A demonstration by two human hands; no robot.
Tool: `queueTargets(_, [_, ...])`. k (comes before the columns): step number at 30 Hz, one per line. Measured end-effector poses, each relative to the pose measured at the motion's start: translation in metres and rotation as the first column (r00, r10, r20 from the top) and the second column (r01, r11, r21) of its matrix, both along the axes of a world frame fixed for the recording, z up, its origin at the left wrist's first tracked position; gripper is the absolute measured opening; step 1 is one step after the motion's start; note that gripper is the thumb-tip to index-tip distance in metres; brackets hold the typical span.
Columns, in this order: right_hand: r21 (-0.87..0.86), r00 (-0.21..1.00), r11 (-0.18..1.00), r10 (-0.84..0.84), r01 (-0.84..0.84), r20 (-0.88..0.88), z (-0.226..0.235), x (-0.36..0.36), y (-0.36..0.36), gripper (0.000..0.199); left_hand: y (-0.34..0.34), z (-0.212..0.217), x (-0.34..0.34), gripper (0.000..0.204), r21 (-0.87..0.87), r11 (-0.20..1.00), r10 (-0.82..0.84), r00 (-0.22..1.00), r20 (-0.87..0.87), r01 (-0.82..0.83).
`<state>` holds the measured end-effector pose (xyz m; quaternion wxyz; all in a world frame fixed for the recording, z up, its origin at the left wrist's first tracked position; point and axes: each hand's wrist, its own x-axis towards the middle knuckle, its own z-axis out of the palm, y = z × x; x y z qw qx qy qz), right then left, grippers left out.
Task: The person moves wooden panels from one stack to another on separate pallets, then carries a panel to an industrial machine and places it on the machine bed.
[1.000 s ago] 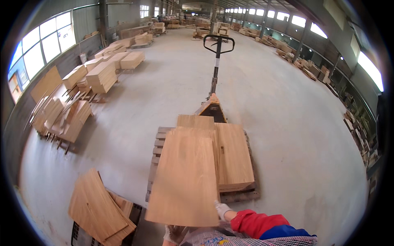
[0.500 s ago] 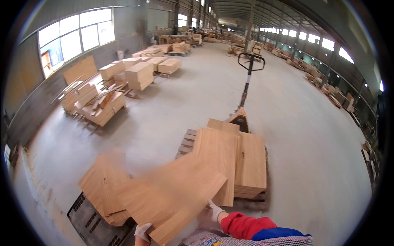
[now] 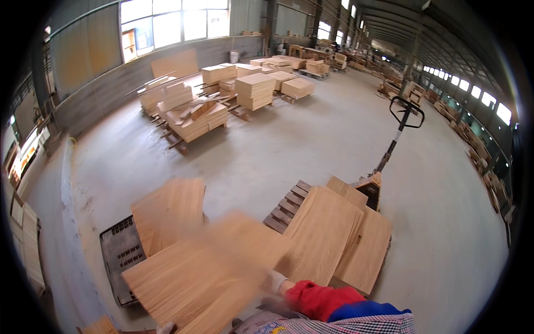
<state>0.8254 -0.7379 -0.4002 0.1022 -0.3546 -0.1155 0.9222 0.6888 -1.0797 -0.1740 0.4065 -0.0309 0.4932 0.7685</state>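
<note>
Long factory hall — grey concrete floor [image 3: 311, 139], big windows [image 3: 167, 25] left, daylight, stacked board piles [image 3: 253, 89] beyond.

Head cam looks down (fisheye, close) over veneer sheet [image 3: 206, 273], warehouse floor [image 3: 289, 145] beyond.

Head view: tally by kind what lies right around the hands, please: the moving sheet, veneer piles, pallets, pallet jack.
Wood sheet in hand, blurred: 1
Veneer piles: 2, one on the dark pallet, one on the wooden pallet
Pallets: 2, dark plastic, wooden
Pallet jack: 1
Total: 6
</note>
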Motion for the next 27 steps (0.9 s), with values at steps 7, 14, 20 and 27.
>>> queueTargets(7, [0.147, 0.814, 0.801, 0.567, -0.58, 0.122, 0.114, -0.105, -0.046, 0.038, -0.104, -0.026, 0.142, 0.06, -0.358, 0.718, 0.45, 0.791, -0.415, -0.596])
queueTargets(14, [0.273, 0.666, 0.634, 0.745, -0.724, 0.038, 0.133, -0.154, -0.15, 0.035, -0.161, -0.085, 0.227, 0.055, -0.01, 0.349, 0.937, 0.349, -0.027, -0.937])
queueTargets(20, [0.326, 0.507, 0.45, 0.855, -0.831, 0.112, 0.136, -0.153, -0.264, 0.031, -0.207, -0.038, 0.279, 0.047, -0.052, 0.209, 0.966, 0.198, 0.168, -0.976])
queueTargets(27, [0.41, 0.223, 0.11, 0.945, -0.905, 0.239, 0.156, -0.17, -0.341, 0.021, -0.253, -0.092, 0.303, 0.034, -0.078, 0.139, 0.989, 0.133, 0.069, -0.987])
